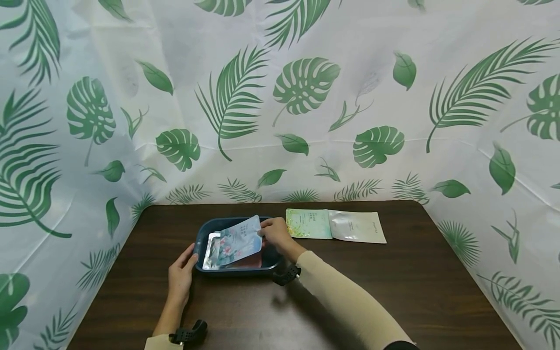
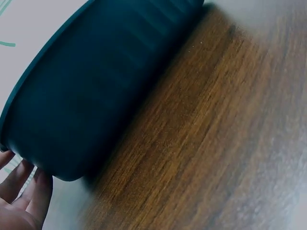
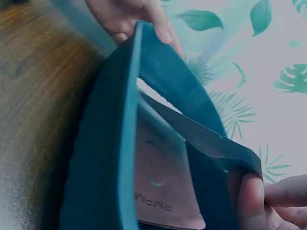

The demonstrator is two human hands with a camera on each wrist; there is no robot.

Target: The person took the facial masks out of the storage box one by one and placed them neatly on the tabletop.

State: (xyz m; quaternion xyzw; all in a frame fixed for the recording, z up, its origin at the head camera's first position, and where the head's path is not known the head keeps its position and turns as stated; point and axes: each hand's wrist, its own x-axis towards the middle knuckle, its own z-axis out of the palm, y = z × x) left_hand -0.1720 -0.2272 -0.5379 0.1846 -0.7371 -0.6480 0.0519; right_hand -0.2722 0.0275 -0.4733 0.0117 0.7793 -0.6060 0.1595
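Note:
A dark blue plastic basin point(image 1: 236, 272) stands on the table at centre left. My left hand point(image 1: 180, 277) holds its left end; in the right wrist view the thumb lies over the rim, and in the left wrist view the fingers point(image 2: 41, 191) are against the outer wall. Between thumb and fingers, my right hand point(image 1: 278, 236) pinches the right edge of a light blue, flower-printed face mask packet point(image 1: 240, 240), tilted over the basin. Under it lie a silver packet point(image 1: 211, 253) and a pinkish packet point(image 3: 165, 177) lettered PMPM.
Behind and right of the basin, a green-and-yellow packet point(image 1: 308, 223) and a cream-silver packet point(image 1: 358, 226) lie side by side on the dark wooden table point(image 1: 341, 272). A white leaf-printed cloth point(image 1: 323, 160) hangs behind the table's far edge.

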